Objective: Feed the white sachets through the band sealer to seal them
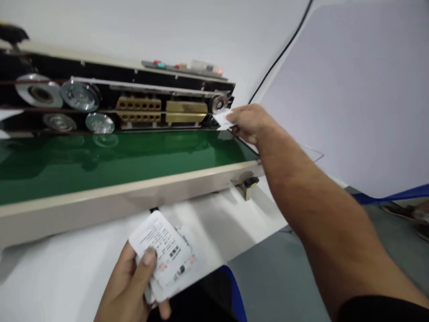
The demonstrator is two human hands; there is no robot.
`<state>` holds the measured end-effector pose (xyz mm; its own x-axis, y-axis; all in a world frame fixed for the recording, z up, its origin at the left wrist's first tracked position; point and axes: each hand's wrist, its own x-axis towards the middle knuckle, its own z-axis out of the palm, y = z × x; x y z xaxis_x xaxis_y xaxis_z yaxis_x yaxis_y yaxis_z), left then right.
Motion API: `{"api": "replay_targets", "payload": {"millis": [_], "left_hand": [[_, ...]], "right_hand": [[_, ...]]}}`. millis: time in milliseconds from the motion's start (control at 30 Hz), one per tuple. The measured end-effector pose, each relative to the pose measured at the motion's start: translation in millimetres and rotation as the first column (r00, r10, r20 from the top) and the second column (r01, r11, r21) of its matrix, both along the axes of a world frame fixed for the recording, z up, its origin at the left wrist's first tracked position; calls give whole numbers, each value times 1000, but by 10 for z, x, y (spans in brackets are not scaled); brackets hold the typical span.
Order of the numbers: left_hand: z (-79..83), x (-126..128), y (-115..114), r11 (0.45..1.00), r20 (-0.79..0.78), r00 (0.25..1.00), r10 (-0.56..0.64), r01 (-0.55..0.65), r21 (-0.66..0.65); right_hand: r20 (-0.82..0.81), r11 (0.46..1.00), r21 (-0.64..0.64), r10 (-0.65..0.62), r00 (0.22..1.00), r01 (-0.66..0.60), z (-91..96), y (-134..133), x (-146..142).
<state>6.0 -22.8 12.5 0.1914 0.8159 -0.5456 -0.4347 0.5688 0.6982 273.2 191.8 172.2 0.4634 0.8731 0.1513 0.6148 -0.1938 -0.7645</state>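
Note:
My right hand [250,123] reaches to the right end of a band sealing machine [134,107] and pinches a small white packet [223,119] at the roller there. The packet's edge sits by the machine's intake above the green conveyor belt [117,156]. Low in front, my left hand [134,286] is closed on a small stack of white printed packets [166,255], thumb pressed on top, held over the white table [67,273].
The machine's cream front rail [134,192] runs across the view with a black-and-yellow knob [250,182] at its right end. A black cable [281,53] climbs the white wall. Grey floor and a blue edge [395,196] lie at the right.

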Motion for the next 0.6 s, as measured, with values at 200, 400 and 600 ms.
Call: {"api": "replay_targets", "payload": {"millis": [200,400,600], "left_hand": [[-9,-19,22,994,-9,1000,22,-21,110],[-57,-41,37,983,-43,998,-46,53,175],[-140,-85,-8,955,-114,980,-165,187,229]], "right_hand": [[456,816,547,-104,884,-186,-272,-759,-514],[396,663,-9,690,606,-749,-918,-1762,-1073],[-227,504,-143,821,524,-852,-925,-1531,-928]]}}
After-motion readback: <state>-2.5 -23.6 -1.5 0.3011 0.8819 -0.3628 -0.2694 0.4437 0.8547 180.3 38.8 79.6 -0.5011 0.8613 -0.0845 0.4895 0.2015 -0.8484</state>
